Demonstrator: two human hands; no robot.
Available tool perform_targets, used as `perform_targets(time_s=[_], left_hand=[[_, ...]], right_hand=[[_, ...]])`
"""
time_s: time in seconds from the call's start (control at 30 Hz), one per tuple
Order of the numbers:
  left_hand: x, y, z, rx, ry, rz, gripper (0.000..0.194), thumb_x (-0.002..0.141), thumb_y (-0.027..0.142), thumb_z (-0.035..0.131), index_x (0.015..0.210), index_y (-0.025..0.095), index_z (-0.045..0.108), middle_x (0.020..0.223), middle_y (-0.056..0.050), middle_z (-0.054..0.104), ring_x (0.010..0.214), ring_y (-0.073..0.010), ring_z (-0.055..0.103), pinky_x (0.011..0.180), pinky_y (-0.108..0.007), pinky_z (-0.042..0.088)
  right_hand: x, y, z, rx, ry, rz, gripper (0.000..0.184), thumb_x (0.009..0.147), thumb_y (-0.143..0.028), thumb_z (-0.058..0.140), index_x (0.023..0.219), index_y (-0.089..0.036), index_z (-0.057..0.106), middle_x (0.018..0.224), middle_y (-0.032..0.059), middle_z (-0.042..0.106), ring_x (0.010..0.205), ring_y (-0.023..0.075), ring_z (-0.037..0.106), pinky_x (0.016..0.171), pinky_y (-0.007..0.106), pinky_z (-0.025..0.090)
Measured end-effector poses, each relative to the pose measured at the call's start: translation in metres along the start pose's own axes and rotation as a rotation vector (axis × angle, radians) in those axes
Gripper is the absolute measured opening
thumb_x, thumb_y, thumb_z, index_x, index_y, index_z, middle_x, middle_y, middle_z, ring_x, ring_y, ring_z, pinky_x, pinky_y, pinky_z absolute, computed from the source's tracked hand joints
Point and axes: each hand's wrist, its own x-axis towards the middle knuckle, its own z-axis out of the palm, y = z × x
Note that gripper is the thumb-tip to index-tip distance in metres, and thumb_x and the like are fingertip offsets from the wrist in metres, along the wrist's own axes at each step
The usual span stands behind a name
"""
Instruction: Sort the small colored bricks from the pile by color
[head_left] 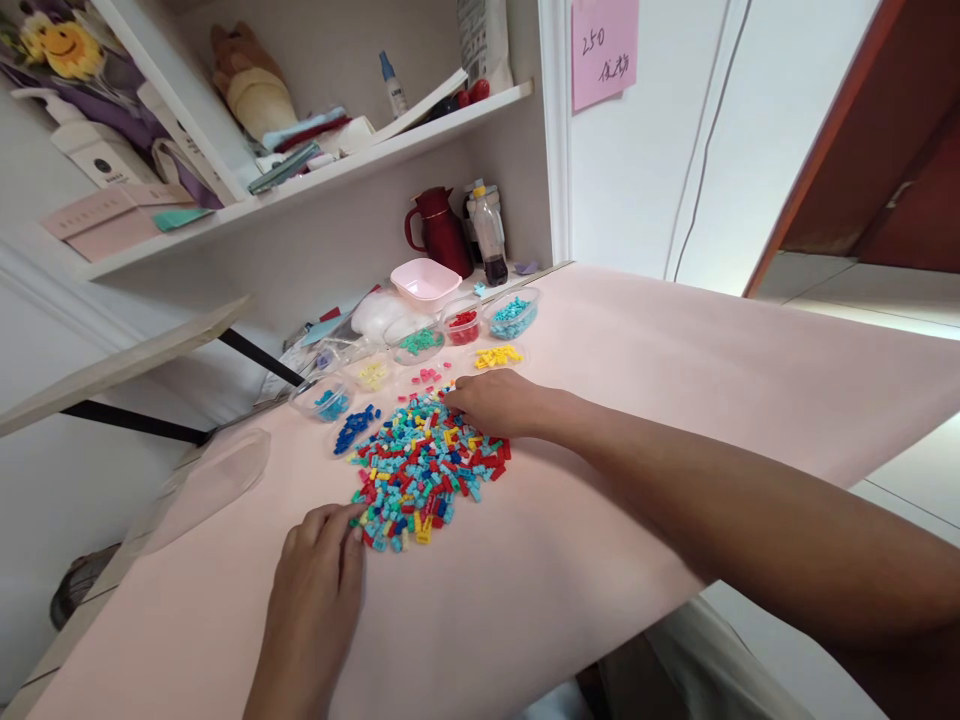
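A mixed pile of small toy building bricks (420, 462) in red, light blue, green, yellow and dark blue lies on the pink-covered table. At the pile's near left edge, my left hand (319, 560) rests with its fingertips against the bricks, thumb and forefinger apart. My right hand (495, 403) reaches over the far right side of the pile, fingers bent down and drawn together. What its fingertips hold, if anything, is hidden. Dark blue bricks (355, 429) form a group just left of the pile, and some pink bricks (427, 376) lie behind it.
Behind the pile stand clear tubs of blue bricks (330, 404), green bricks (421, 342), red bricks (463, 326) and light blue bricks (513, 316). Yellow bricks (498, 356) lie nearby. Further back are a pink bowl (426, 284), a red jug (444, 232) and a bottle (490, 240).
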Motion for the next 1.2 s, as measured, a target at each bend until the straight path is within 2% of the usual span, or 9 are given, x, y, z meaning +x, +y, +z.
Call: perform_targets(time_s=[0.27,0.5,0.73,1.0,1.2], left_hand=[[0.000,0.001,0.000,0.016,0.009,0.011,0.035,0.085,0.036,0.039,0.105,0.023,0.065,0.101,-0.008,0.061,0.094,-0.0236,0.053,0.084,-0.042,0.045],[-0.002,0.001,0.000,0.023,0.010,0.018,0.034,0.086,0.034,0.039,0.106,0.023,0.064,0.102,-0.007,0.061,0.096,-0.0229,0.053,0.084,-0.042,0.045],[0.000,0.003,-0.001,0.023,0.008,0.007,0.034,0.086,0.035,0.039,0.105,0.024,0.065,0.101,-0.007,0.061,0.095,-0.0231,0.054,0.084,-0.042,0.046],[0.001,0.004,-0.002,0.008,0.014,-0.003,0.033,0.083,0.034,0.040,0.101,0.023,0.065,0.102,-0.008,0.062,0.094,-0.0239,0.054,0.084,-0.043,0.046],[0.001,0.005,-0.002,0.011,-0.002,-0.005,0.035,0.084,0.036,0.039,0.105,0.023,0.065,0.102,-0.008,0.062,0.096,-0.0244,0.054,0.085,-0.044,0.045]], right_hand=[[0.000,0.000,0.001,0.018,0.015,-0.003,0.020,0.085,-0.021,0.049,0.101,-0.020,0.059,0.102,0.0096,0.064,0.084,0.0219,0.059,0.055,0.027,0.029],[-0.009,-0.007,-0.019,0.200,0.131,-0.077,0.018,0.087,-0.027,0.048,0.098,-0.024,0.063,0.102,0.0040,0.067,0.088,0.0190,0.057,0.060,0.027,0.031],[-0.013,-0.012,-0.018,0.201,-0.059,-0.158,0.029,0.079,-0.033,0.059,0.108,-0.025,0.060,0.104,0.0060,0.064,0.083,0.0201,0.058,0.057,0.026,0.031],[-0.008,-0.009,-0.013,0.232,-0.026,-0.199,0.030,0.079,-0.030,0.061,0.108,-0.027,0.061,0.103,0.0053,0.064,0.088,0.0207,0.058,0.061,0.026,0.034],[-0.009,-0.011,-0.014,0.231,-0.024,-0.196,0.029,0.081,-0.022,0.054,0.109,-0.028,0.061,0.104,0.0056,0.063,0.085,0.0193,0.057,0.060,0.026,0.033]])
